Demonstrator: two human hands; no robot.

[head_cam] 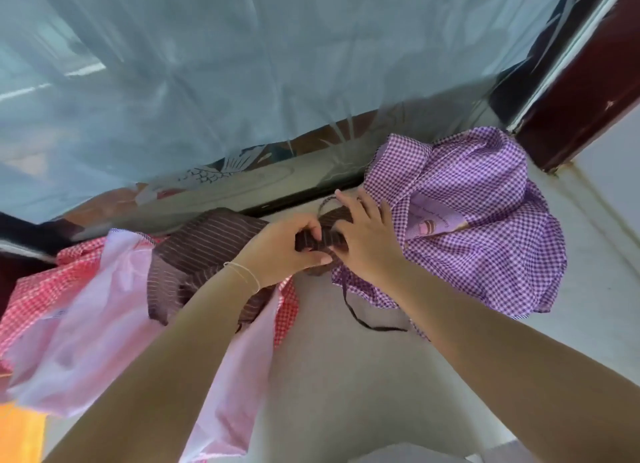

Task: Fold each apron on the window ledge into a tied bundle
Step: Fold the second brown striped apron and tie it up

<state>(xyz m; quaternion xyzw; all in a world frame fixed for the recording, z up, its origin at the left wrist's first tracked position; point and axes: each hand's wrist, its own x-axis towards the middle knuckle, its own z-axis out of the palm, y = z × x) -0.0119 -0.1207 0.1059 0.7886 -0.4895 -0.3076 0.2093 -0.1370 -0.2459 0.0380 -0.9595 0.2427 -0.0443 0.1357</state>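
A brown striped apron (204, 251) lies on the pale window ledge (332, 358), its right end gathered into a narrow band. My left hand (280, 251) grips that band from the left, fingers curled over it. My right hand (367, 241) pinches the same band from the right, with two fingers stretched toward the window. A thin dark strap (360, 319) trails from the apron across the ledge. A purple checked apron (478, 220) sits crumpled to the right, touching my right hand. A red checked and pink apron (79, 327) lies under the brown one at the left.
The window pane (242, 64) covered with a translucent sheet rises behind the ledge. A dark red frame post (581, 92) stands at the right corner. Something orange (20, 435) shows at the bottom left.
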